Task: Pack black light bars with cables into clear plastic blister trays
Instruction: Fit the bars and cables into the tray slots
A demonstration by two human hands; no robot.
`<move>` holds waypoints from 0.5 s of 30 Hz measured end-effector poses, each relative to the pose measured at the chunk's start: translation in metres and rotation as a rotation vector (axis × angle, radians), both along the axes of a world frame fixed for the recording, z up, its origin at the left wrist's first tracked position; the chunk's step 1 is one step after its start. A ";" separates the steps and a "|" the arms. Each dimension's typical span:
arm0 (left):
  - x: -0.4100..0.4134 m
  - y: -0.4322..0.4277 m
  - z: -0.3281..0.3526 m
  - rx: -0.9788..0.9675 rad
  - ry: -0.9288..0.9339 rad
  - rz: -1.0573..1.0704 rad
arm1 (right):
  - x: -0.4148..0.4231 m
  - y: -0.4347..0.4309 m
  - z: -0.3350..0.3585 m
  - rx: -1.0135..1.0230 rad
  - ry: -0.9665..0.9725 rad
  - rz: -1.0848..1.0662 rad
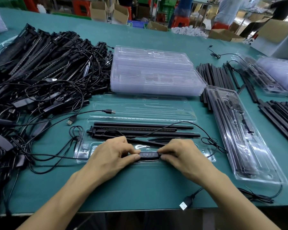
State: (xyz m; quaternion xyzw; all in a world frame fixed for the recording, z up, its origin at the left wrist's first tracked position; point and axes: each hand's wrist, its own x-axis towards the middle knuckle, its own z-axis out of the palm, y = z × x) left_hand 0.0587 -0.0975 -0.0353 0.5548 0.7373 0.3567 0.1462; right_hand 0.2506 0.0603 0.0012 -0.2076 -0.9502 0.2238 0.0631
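An open clear blister tray lies in front of me on the green table. Black light bars rest in its far slots, with a thin cable looping over them. A small black inline controller with several buttons sits at the tray's near slot. My left hand pinches its left end and my right hand pinches its right end. Both hands press it down against the tray.
A big tangled pile of light bars with cables fills the left. A stack of empty trays stands behind. A packed tray and loose black rods lie right. A USB plug hangs at the front edge.
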 end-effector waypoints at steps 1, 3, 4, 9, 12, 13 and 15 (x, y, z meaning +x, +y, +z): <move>-0.001 -0.002 -0.001 0.017 -0.031 -0.002 | 0.007 0.002 0.000 0.019 0.018 -0.032; 0.000 -0.004 -0.001 0.061 -0.068 0.002 | 0.020 0.003 -0.001 0.062 0.048 -0.045; 0.000 -0.005 -0.001 0.085 -0.079 0.007 | 0.024 0.002 -0.002 0.080 0.046 -0.022; -0.002 -0.005 0.003 0.089 -0.101 0.031 | 0.031 -0.002 -0.007 0.125 0.006 0.014; -0.001 -0.002 0.007 0.010 -0.116 0.050 | 0.030 0.003 -0.004 0.102 -0.052 0.002; -0.002 -0.001 0.009 -0.020 -0.117 0.060 | 0.029 0.006 -0.001 0.105 -0.046 -0.009; -0.005 -0.001 0.014 -0.084 -0.099 0.079 | 0.029 0.021 0.007 0.153 0.083 -0.099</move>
